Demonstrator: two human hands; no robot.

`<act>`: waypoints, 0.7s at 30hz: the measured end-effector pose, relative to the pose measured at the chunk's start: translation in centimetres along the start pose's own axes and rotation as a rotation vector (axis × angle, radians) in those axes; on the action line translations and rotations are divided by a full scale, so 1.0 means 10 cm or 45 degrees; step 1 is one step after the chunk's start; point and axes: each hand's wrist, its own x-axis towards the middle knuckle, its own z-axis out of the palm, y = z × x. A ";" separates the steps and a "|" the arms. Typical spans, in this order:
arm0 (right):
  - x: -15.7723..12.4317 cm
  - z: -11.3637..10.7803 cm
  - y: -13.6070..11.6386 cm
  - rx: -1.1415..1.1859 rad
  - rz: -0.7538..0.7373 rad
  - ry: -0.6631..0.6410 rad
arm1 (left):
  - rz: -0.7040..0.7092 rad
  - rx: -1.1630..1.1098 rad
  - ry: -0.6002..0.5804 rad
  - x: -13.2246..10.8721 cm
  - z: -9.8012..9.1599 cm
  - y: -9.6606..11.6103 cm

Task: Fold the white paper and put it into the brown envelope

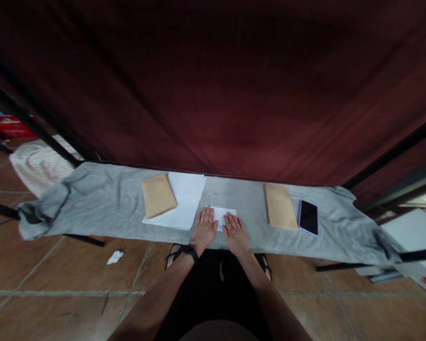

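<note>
- Bare forearms (159,296) reach toward the grey cloth (248,196).
- Left hand (203,228) and right hand (235,233) lie flat, fingers extended, grasping nothing.
- White paper (224,212) sits partly beneath both (its upper edge shows).
- Even, gentle palm pressure should likely keep it from skewing.

Left wrist (198,246) wears a black band (190,253), broad and watch-like, its face hard to make out; right wrist (242,250) bare, as are both forearms (166,294) and hands (204,228). Trousers (218,300) plain black; dark straps or laces show on the footwear (176,249); upper garment (218,330) only a dim, rounded edge, colour uncertain.
</note>
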 end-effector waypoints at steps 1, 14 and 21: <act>-0.01 0.01 -0.01 -0.002 0.009 -0.008 | 0.001 -0.006 0.009 0.00 0.00 -0.01; -0.08 -0.02 0.00 -0.071 -0.011 -0.092 | 0.279 -0.191 -0.035 0.06 -0.10 0.44; -0.15 -0.02 0.11 -0.067 0.100 0.072 | 0.152 -0.075 0.025 0.00 -0.04 0.17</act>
